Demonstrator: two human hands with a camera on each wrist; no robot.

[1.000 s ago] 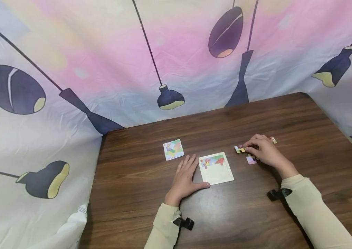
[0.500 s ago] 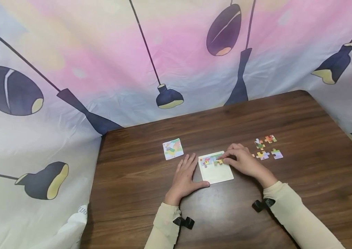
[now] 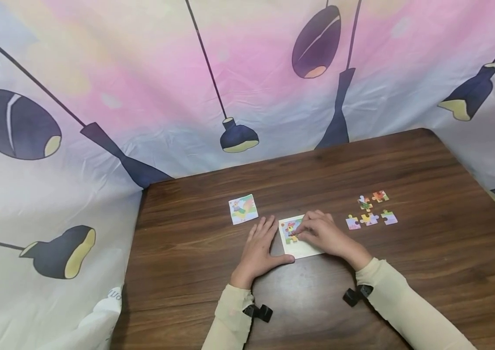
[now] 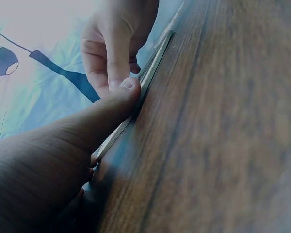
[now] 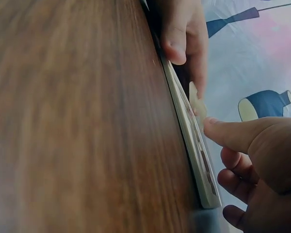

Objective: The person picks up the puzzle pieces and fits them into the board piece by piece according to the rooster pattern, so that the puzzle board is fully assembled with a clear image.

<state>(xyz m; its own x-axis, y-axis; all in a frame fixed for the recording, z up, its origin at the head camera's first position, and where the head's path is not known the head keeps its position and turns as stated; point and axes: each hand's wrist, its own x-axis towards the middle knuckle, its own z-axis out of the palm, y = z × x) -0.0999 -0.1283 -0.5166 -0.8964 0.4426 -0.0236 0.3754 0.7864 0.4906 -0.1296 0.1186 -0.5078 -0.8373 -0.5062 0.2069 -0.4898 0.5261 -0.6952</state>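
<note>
In the head view, a cream puzzle tray (image 3: pixel 310 250) lies on the table with joined pieces (image 3: pixel 289 225) along its far left part. My left hand (image 3: pixel 259 255) rests flat against its left side, fingers straight, thumb at the near left corner. Between thumb and fingertips, my right hand (image 3: pixel 325 234) pinches a jigsaw piece (image 3: pixel 292 239) over the tray's left side, just nearer than the placed ones. The right wrist view shows the piece's pale edge (image 5: pixel 198 103) tilted above the tray. My right hand covers the tray's far right portion.
Several loose jigsaw pieces (image 3: pixel 369 219) lie to the right of the tray. A square picture card (image 3: pixel 243 209) with a cartoon bird sits beyond my left hand. The brown wooden table (image 3: pixel 195 253) ends at a printed cloth backdrop (image 3: pixel 151 87).
My right hand picked up a piece from the loose group and carried it left to the tray, first over its far right part, then its left. My left hand stayed put.
</note>
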